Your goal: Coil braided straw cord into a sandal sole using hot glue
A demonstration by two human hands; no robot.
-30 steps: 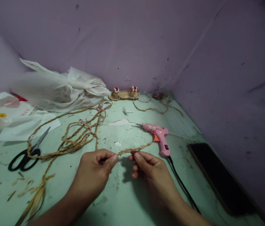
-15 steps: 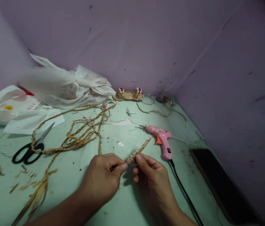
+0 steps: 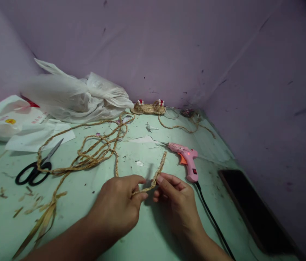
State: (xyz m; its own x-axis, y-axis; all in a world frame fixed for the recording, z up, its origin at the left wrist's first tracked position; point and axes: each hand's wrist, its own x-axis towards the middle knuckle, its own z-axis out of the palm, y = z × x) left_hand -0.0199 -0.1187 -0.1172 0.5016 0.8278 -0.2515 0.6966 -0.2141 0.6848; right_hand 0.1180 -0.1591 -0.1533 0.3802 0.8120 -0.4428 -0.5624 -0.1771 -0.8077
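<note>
Between my two hands is one end of a braided straw cord (image 3: 160,167), folded near my right fingers with a short piece sticking up and away. My right hand (image 3: 178,197) pinches the cord at the fold between thumb and fingertips. My left hand (image 3: 121,201) is closed around the cord just to the left, thumb and index a little apart at their tips. The long part of the cord lies in loose loops (image 3: 95,159) on the table to the left. A pink glue gun (image 3: 187,156) lies beyond my right hand, its small light glowing orange.
Black-handled scissors (image 3: 40,168) lie under a cord loop at left, near straw scraps (image 3: 45,221). White plastic bags (image 3: 79,98) and a woven straw piece with beads (image 3: 149,108) rest by the wall. A dark phone (image 3: 253,206) lies at right, beside the glue gun's black cable (image 3: 212,217).
The cord's free end has swung left and more upright. My left thumb and index have parted slightly, showing more cord between my hands.
</note>
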